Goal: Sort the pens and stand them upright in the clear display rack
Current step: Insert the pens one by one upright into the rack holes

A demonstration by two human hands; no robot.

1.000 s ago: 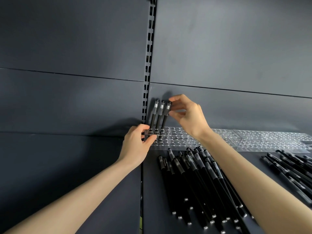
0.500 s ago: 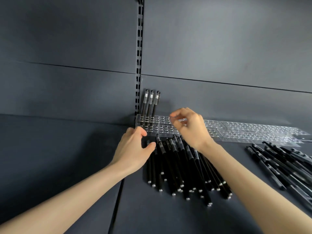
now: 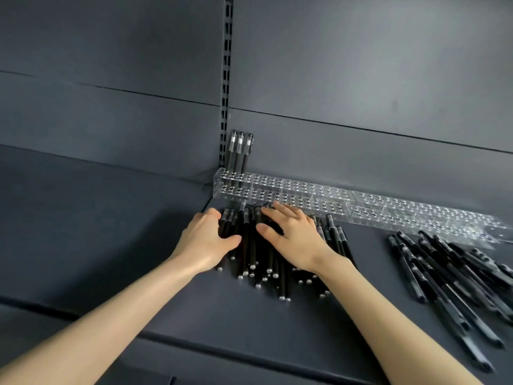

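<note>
A long clear display rack (image 3: 330, 200) with rows of holes runs along the back of the dark shelf. Three black pens (image 3: 239, 154) stand upright in its left end. In front of it lies a pile of black pens (image 3: 266, 262), caps toward the rack. My left hand (image 3: 206, 241) rests on the pile's left edge, its fingers curled over the outer pens. My right hand (image 3: 294, 237) lies on top of the pile with fingers spread and nearly straight, touching the pens.
A second loose heap of black pens (image 3: 449, 276) lies at the right of the shelf. A slotted metal upright (image 3: 226, 79) runs up the grey back panel behind the rack's left end. The shelf's front edge (image 3: 222, 348) crosses below my forearms.
Both hands came down from the rack onto the pile of pens. The three pens that my right hand was placing now stand free in the rack.
</note>
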